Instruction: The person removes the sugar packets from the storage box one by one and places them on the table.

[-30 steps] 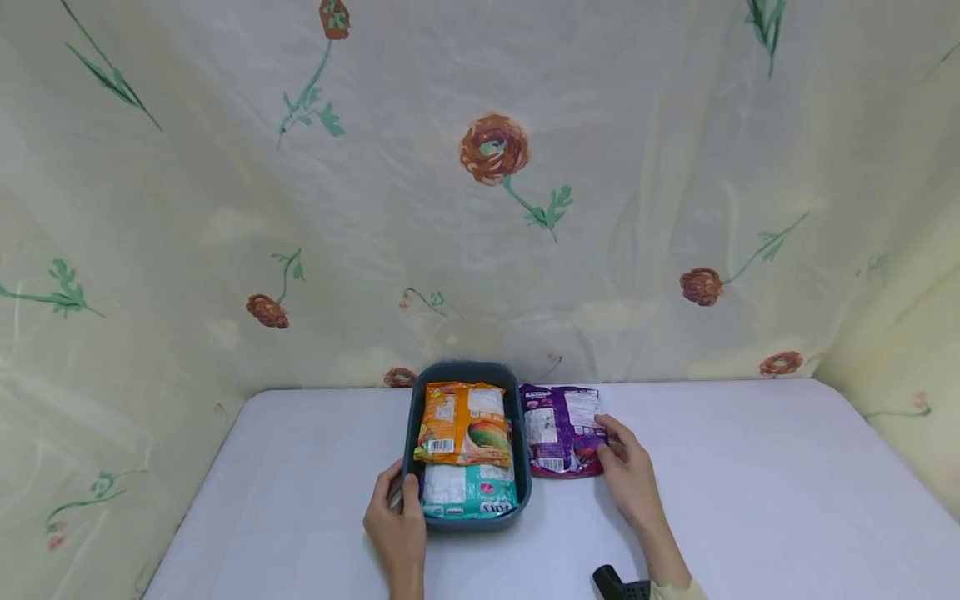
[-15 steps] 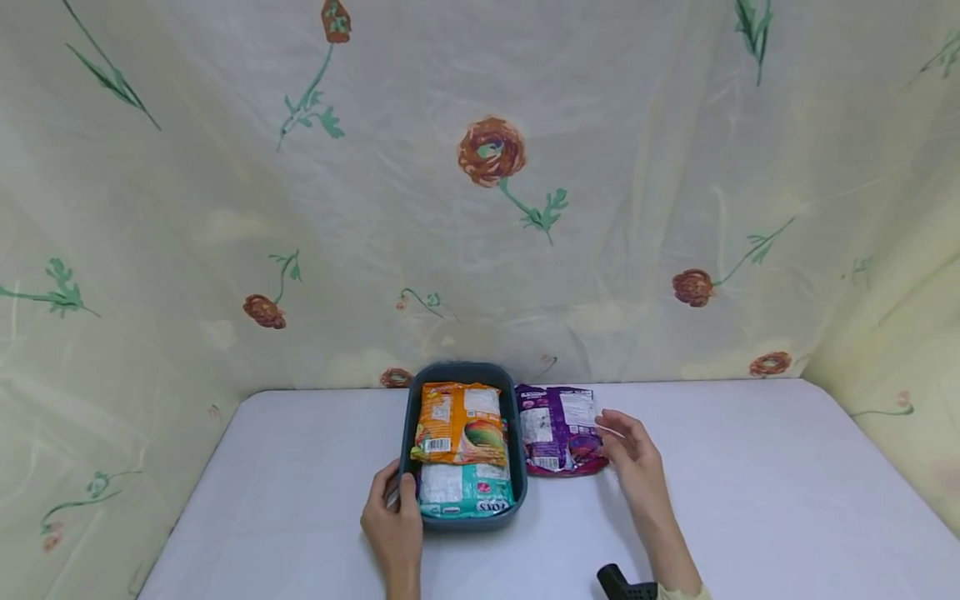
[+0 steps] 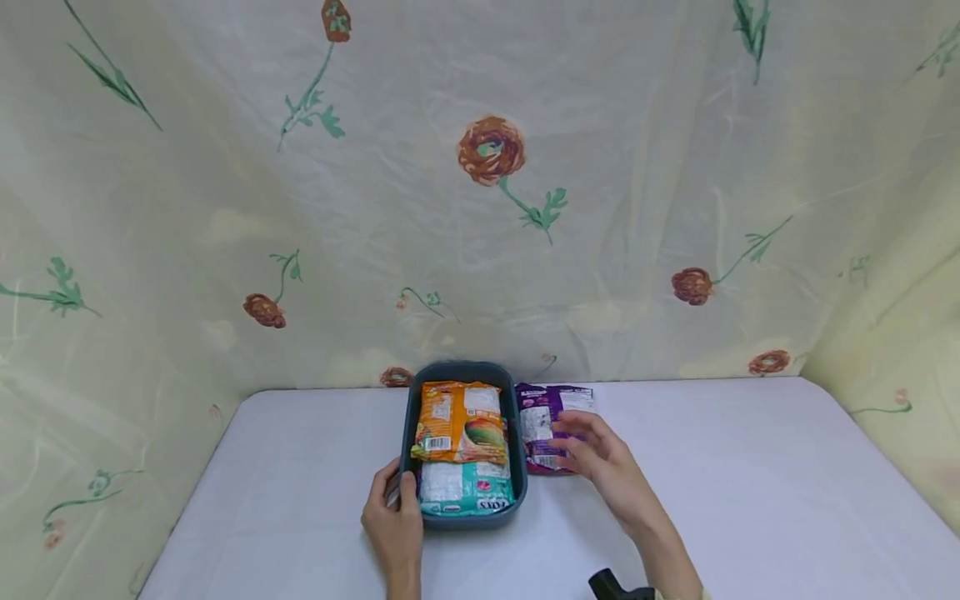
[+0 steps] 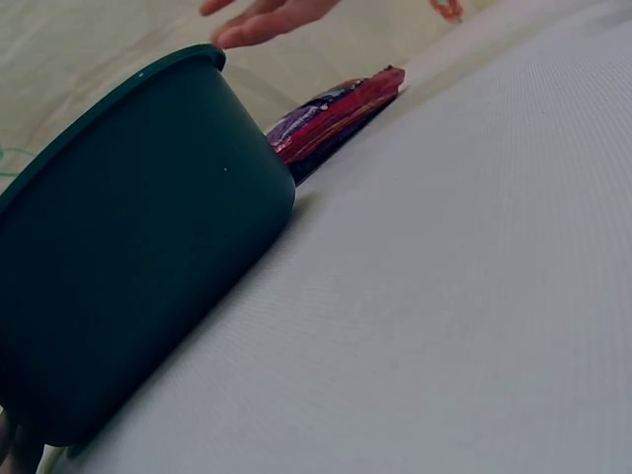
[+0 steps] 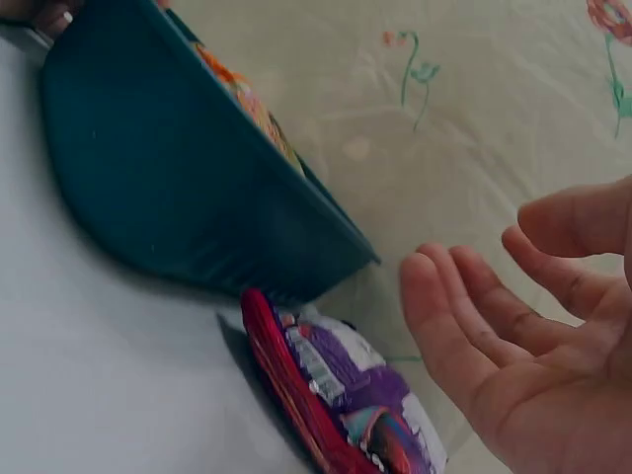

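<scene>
Gripping the bin at its left wall, head view: left hand, thumb at the rim, fingers along the outside. Bin sits upright on the worktop, at its far side. Inside: orange bag lying flat at the far end, overlapping teal bag, whose near end shows with lettering upside down. Purple bag is on the worktop just right of the bin, flat. Right hand is above it, hiding part of its right side; fingers loosely bent and spread, nothing held. Black item by the right wrist, partly cut off. Flowered curtain behind the far edge and along both sides.

Left wrist view: outer wall of the bin fills the left; contents hidden from this side. Dark bit of a hand at the bin's lower corner, too dim to read the grip. Purple bag's red end sticks out past the bin. Right hand's fingertips are up in the air, apart from the bag.

Right wrist view: right hand's thumb and fingers are apart, clear of purple bag below. Bag rests on the worktop close to the bin; can't tell if they touch. Orange wrapper peeks over the rim.
</scene>
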Demonstrator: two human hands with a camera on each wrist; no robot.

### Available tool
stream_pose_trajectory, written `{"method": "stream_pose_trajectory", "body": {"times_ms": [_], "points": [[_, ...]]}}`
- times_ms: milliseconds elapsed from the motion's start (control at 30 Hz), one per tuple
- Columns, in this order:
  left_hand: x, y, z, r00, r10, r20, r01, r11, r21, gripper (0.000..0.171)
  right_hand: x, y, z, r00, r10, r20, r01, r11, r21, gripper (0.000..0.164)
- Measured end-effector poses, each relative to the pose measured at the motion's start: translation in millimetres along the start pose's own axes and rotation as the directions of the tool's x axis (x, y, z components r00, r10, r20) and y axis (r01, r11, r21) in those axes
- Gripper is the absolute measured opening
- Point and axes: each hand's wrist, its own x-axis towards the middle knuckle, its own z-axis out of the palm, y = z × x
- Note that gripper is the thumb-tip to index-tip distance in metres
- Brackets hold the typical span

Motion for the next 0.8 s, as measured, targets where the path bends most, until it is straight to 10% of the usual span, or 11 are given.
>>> {"method": "stream_pose_trajectory", "body": {"times_ms": [400,800], "points": [[6.1,3.1,-11.8,1.0,0.016,-0.005,-0.016,1.0,0.015,0.025,-7.2,-18.0,42.3,0.951,0.024,0.308,-0.06,0.992,0.109,0.051],[2.1,0.3,-1.1,1.0,-0.024,0.011,0.024,0.999,-0.042,0.024,-11.0,-16.8,56.1,0.977,0.031,0.209,-0.036,0.999,0.018,0.06]]}}
